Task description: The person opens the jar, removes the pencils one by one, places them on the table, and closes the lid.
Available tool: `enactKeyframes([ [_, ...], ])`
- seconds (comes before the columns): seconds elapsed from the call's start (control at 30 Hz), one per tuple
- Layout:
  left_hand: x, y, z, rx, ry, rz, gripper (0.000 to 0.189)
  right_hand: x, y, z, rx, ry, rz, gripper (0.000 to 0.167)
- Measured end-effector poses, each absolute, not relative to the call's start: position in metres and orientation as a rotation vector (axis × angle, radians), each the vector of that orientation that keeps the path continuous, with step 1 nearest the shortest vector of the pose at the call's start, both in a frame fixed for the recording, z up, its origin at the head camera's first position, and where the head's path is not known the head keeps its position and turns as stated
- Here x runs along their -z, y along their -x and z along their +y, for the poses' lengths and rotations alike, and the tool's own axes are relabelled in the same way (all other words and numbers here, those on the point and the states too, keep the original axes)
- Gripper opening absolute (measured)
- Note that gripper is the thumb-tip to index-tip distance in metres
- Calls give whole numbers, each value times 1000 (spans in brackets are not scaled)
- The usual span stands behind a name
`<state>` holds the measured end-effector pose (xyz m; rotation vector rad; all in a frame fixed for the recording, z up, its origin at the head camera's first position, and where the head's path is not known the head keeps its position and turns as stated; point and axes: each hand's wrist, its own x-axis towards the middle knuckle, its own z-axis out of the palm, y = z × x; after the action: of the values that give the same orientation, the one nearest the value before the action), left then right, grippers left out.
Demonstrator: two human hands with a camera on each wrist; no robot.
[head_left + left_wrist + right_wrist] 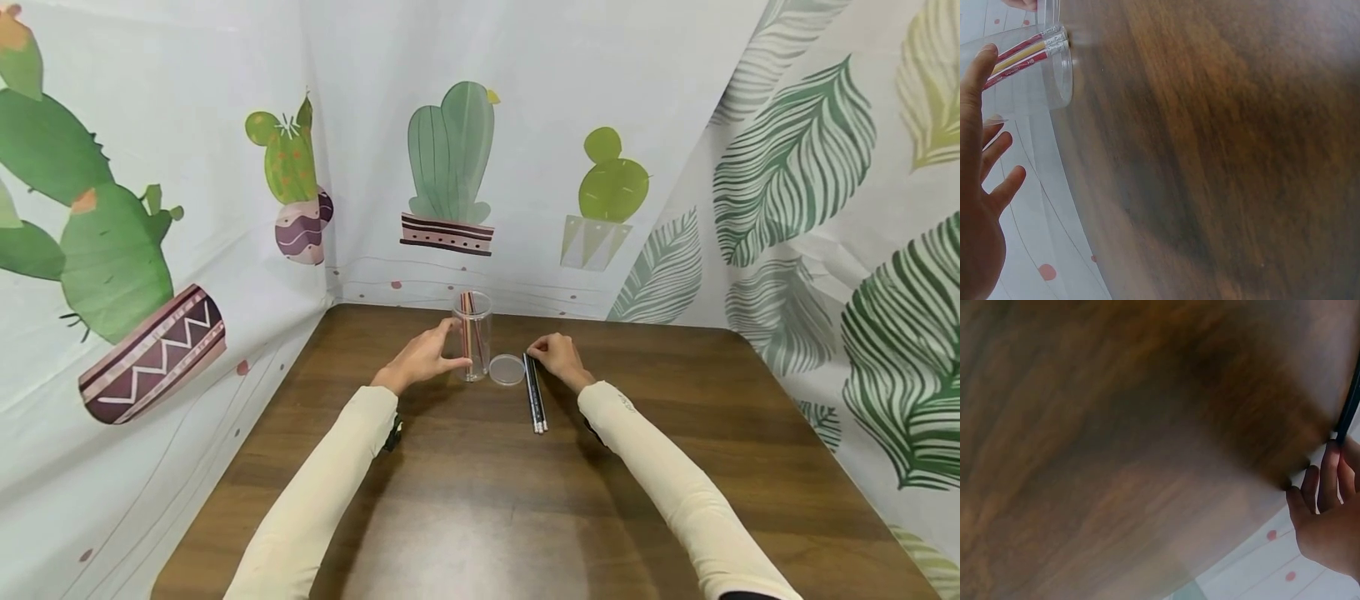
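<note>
A clear cylindrical jar [482, 333] stands upright near the back of the table, with red and yellow pencils [1022, 62] leaning inside it. My left hand [422, 356] holds the jar from the left, thumb across its near side and some fingers spread loosely. To the right of the jar, a round clear lid [507, 370] lies flat. Black pencils [536, 398] with silver-coloured near ends lie side by side on the table beyond the lid. At their far ends, the fingertips of my right hand [558, 357] pinch a black pencil [1349, 406].
The brown wooden table [480, 500] extends toward me and to both sides. A white cloth [360, 167] printed with cacti and leaves hangs along its back and sides, close behind the jar.
</note>
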<state>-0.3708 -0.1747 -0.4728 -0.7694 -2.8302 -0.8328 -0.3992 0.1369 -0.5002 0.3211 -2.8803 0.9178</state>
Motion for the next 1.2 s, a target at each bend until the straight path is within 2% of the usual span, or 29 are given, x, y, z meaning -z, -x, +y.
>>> enactKeyframes([
  [0.67, 470, 370, -173, 847, 768, -2839, 85, 498, 400, 137, -919, -319, -2861, 24],
  [0.97, 470, 369, -175, 855, 779, -2825, 85, 446, 404, 124, -958, -487, -2711, 27],
  [1.2, 471, 369, -176, 858, 773, -2829, 85, 391, 406, 100, -998, -628, -2581, 21],
])
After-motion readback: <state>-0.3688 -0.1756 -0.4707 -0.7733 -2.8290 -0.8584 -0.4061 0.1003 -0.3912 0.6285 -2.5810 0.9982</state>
